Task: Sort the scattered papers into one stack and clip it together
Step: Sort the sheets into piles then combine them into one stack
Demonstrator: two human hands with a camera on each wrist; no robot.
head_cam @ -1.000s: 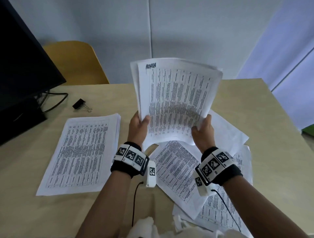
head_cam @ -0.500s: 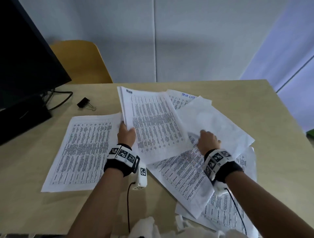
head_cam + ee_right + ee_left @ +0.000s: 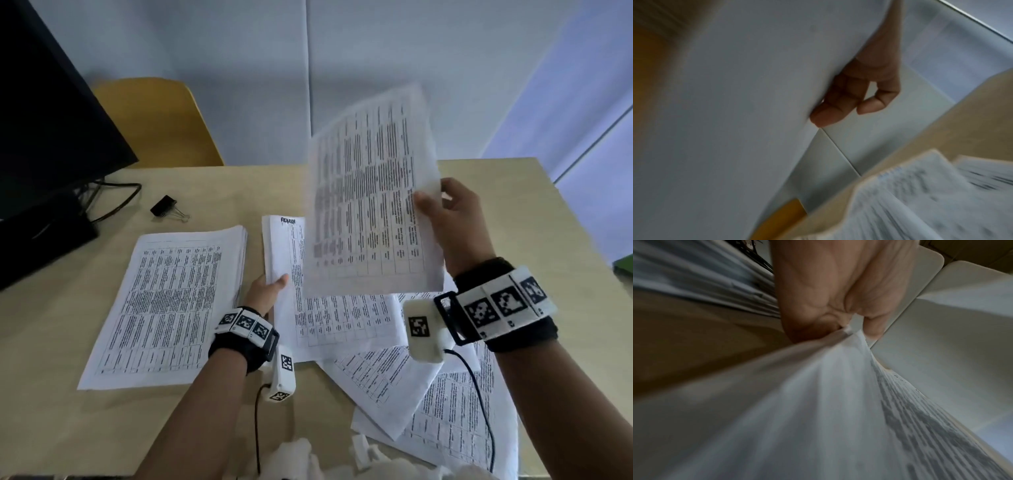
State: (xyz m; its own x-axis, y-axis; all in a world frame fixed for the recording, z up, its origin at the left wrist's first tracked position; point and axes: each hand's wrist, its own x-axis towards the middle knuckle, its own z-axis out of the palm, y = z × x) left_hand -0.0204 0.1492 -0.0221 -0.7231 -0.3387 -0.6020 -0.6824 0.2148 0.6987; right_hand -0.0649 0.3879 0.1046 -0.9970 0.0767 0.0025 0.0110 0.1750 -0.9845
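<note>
Papers: neat stack (image 3: 164, 305) at left on the tabletop (image 3: 513, 205), loose sheets (image 3: 428, 404) near right.
Right hand (image 3: 448, 219): pinches one raised sheet (image 3: 370, 192) by its right edge, thumb in front.
Left hand (image 3: 265, 291): grips the left edge of the middle bundle (image 3: 325, 315).
Advice: probably lower the sheet flat on the bundle and match the corners first.
Binder clip (image 3: 166, 207): far left, unused.

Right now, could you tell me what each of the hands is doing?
Left hand: grips the bundle marked ADMIN.
Right hand: pinches a raised printed sheet.
</note>
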